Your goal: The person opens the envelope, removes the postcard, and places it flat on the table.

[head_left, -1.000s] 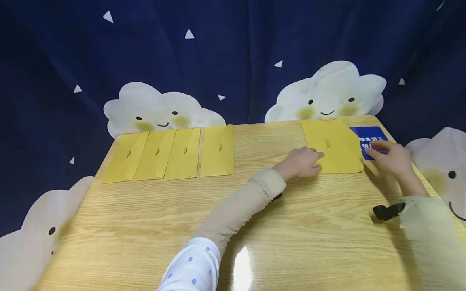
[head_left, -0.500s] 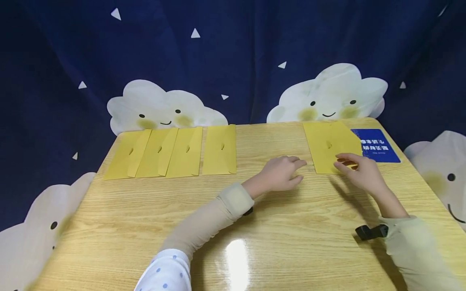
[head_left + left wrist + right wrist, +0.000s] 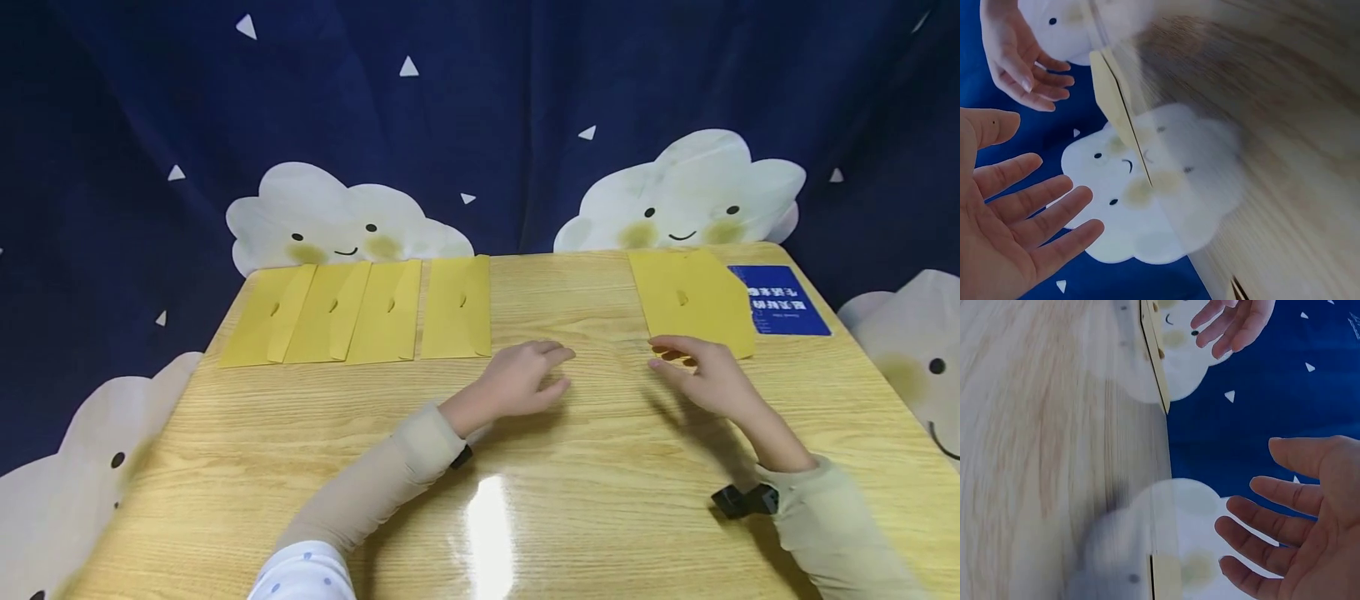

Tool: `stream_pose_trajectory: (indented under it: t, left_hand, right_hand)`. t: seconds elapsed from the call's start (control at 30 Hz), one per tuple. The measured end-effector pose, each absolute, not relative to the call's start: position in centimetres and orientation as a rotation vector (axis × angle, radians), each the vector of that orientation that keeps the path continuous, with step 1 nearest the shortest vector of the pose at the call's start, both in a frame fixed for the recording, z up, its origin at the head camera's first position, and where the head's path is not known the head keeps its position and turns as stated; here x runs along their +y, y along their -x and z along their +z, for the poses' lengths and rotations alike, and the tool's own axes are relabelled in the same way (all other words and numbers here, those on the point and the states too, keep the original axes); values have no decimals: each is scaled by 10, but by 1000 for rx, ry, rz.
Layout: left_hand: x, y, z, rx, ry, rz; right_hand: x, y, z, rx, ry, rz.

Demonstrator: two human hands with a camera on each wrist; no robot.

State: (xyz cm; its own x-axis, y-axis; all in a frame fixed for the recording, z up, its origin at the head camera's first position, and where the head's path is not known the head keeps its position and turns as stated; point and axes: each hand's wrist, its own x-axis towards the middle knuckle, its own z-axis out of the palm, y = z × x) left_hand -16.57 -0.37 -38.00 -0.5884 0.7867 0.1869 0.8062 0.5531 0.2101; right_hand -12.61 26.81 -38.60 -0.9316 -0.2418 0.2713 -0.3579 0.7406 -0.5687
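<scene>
At left, four yellow envelopes (image 3: 382,323) lie in a row on the wood-grain table (image 3: 600,508), flaps (image 3: 292,317) folded down, seemingly finished. Next comes the left hand (image 3: 522,379), empty, fingers (image 3: 1054,215) spread. The right hand (image 3: 703,377), likewise empty and spread, is at the near edge of a fifth envelope (image 3: 678,317), apparently unfinished, its flap (image 3: 731,310) looking unfolded towards a blue printed card (image 3: 791,302).

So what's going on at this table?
A person's left hand and right hand are open and empty over a wooden table. The right hand is by the near edge of an open yellow envelope, which partly covers a blue card. Four closed envelopes lie in a row to the left.
</scene>
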Motion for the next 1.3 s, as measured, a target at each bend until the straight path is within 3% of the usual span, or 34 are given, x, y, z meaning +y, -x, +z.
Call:
stream_pose_trajectory:
  t: [0.5,1.3]
  left_hand:
    - [-56,180,-391,-2746,1202,-611]
    - [-128,234,-398,-3065,772,-337]
  right_hand:
    - [235,155,-402,-2850,-616,1106]
    - [152,232,-413,-2939,-856,1024]
